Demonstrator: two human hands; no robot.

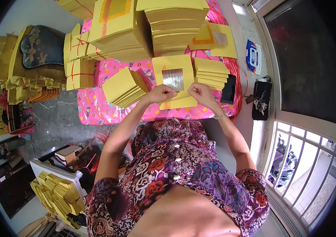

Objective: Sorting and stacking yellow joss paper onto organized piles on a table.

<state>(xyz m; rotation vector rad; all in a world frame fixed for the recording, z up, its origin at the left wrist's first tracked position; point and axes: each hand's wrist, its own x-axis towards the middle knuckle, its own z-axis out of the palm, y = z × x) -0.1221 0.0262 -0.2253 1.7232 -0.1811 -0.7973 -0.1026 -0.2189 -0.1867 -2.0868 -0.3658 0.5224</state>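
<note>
Left hand (162,94) and right hand (202,94) — each grip narrow; both pinch the yellow paper (189,75) beside its silver square (173,79).

Looks like a table, covered w/ shiny pink cloth (91,110), small cartoon prints all over. Carries mostly yellow paper. At back, L of ctr: holds tall stack w/ orange panel (116,33), plus tall plain stack (175,37) just to its R. Back R: bears loose yellow sheets (225,47) w/ gold & silver panels. Along L edge: supports tied bundles (80,74), red string around. Front L: has fanned pile (121,89), set at an angle. Front ctr: carries yellow sheet w/ silver square (173,79). R of that: holds 2nd fanned pile (210,74), then black phone (228,90) nr R edge, beside red strands (237,81) running along that side.
</note>
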